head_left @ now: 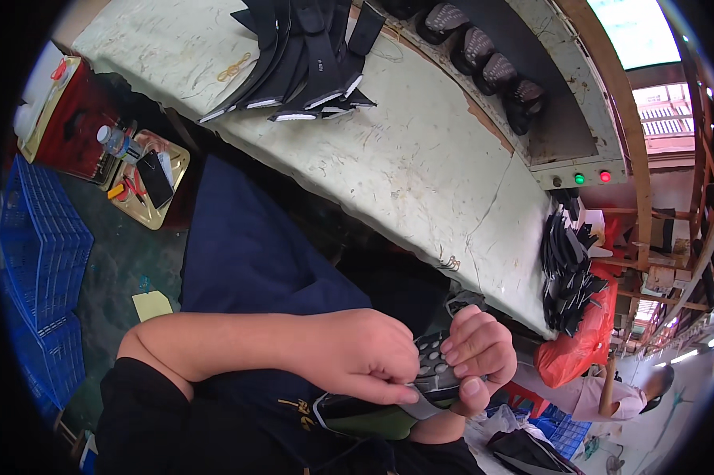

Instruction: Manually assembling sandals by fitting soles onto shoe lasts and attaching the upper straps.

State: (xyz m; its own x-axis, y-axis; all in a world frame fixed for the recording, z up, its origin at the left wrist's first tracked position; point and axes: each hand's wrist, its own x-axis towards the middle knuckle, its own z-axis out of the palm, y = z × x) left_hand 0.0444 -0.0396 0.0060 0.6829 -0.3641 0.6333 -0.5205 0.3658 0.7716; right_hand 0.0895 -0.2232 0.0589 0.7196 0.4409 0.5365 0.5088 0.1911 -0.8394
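Close to my body I hold a dark shoe upper (431, 358) with grey dots and a greenish lower part. My left hand (377, 356) grips its left side, thumb pressed along a grey strip at the edge. Around the right side curl the fingers of my right hand (481, 352), with the thumb underneath. Both hands partly cover the piece, so its full shape is hidden. Dark blue cloth (254, 253) lies over my lap below the hands.
A worn pale table (389, 166) carries black cut pieces (301, 67) and another black pile (567, 269). Dotted uppers (495, 71) sit in a machine with lit buttons (579, 179). Blue crates (44, 237) and a tray (147, 210) are left; a person (610, 396) is right, by a red bag (575, 340).
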